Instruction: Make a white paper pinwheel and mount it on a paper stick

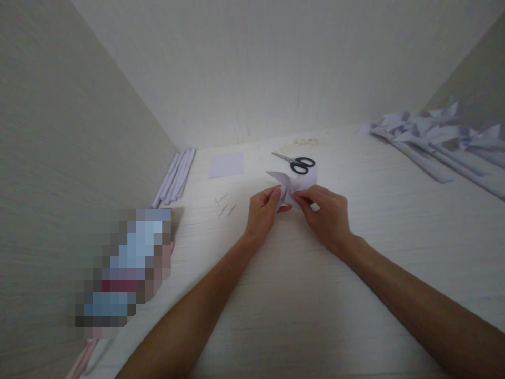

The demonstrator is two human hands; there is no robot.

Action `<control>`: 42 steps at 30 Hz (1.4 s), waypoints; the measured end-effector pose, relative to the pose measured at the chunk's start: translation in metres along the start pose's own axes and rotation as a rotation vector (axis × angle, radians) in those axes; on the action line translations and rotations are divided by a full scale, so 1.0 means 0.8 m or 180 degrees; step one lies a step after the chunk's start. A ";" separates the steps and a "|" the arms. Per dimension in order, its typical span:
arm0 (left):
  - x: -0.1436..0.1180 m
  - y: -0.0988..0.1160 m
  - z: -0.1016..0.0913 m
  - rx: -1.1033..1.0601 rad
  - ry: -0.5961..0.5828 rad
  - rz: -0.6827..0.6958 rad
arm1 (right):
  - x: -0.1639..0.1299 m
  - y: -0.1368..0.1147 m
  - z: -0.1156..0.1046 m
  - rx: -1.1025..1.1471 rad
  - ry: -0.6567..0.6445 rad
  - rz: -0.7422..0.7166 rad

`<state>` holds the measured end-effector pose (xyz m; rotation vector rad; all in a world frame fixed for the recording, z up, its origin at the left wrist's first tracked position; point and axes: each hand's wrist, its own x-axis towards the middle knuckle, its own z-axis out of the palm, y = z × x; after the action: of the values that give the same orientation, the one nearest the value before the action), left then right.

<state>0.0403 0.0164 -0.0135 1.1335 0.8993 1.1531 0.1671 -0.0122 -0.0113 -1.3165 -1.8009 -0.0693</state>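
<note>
Both hands, left hand (263,210) and right hand (328,213), pinching folded paper (294,185) over pale worktop (300,295); scissors (296,162) lying far, plain walls (252,68) enclosing.

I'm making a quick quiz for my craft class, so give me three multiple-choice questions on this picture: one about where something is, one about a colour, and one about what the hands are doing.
1. Where do the scissors lie?
A. Just beyond the hands
B. Against the left wall
C. On the pile at far right

2. What colour are the scissor handles?
A. Red
B. Black
C. Yellow

3. What is the state of the folded paper?
A. Lying untouched
B. Pinched by both hands
C. Held by one hand only

Answers: 1 A, they lie just past the paper. 2 B, the loops are dark. 3 B, the left hand and right hand both grip it.
</note>
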 end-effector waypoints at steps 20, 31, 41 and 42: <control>-0.005 0.000 0.005 0.0624 0.0068 0.0300 | 0.006 -0.012 -0.006 -0.1238 -0.0472 -0.0409; -0.001 -0.001 0.000 0.0258 0.0065 0.0168 | 0.005 -0.011 -0.006 -0.1062 -0.0474 -0.0298; -0.001 0.000 0.002 0.0296 0.0099 0.0172 | 0.006 -0.012 -0.007 -0.1224 -0.0487 -0.0351; -0.001 0.000 0.002 0.0316 0.0094 0.0185 | 0.006 -0.013 -0.007 -0.1258 -0.0495 -0.0353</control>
<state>0.0418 0.0154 -0.0129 1.2326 0.9607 1.1860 0.1624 -0.0162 -0.0003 -1.5259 -2.0643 -0.4119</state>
